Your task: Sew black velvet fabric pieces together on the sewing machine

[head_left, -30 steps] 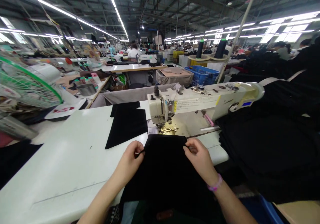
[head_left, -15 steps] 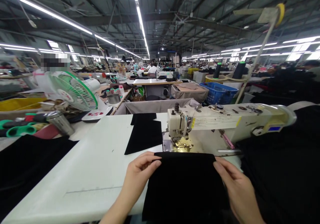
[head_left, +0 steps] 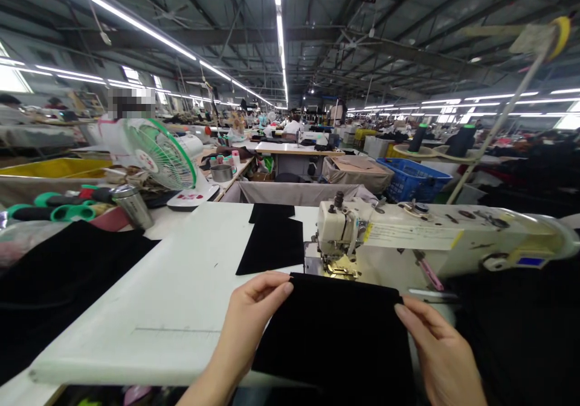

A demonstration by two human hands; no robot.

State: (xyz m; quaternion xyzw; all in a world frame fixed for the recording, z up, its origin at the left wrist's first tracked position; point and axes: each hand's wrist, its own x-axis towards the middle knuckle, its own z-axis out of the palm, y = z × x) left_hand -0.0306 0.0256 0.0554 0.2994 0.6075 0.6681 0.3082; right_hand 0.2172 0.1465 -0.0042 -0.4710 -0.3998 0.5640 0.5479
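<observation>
A black fabric panel (head_left: 338, 339) hangs between my two hands, its folded top edge drawn out nearly straight. My left hand (head_left: 254, 303) pinches the upper left corner between thumb and fingers. At the upper right corner, my right hand (head_left: 439, 339) has the same kind of pinch. Just beyond the edge stands a cream sewing machine (head_left: 408, 237), its needle area and brass-coloured plate (head_left: 341, 269) close behind the fabric. More black fabric pieces (head_left: 274, 243) lie flat on the white table (head_left: 185, 279), left of the machine head.
Dark cloth (head_left: 58, 285) drapes over the table's left side. Behind it are a metal flask (head_left: 132, 206), thread spools (head_left: 67, 212) and a green-rimmed fan (head_left: 163, 155). A blue crate (head_left: 414, 179) stands behind the machine. Black fabric (head_left: 516, 333) is heaped at the right.
The camera view has turned left, so the surroundings sit further right. Both hands keep their pinch on the fabric panel, whose right corner now sits slightly lower.
</observation>
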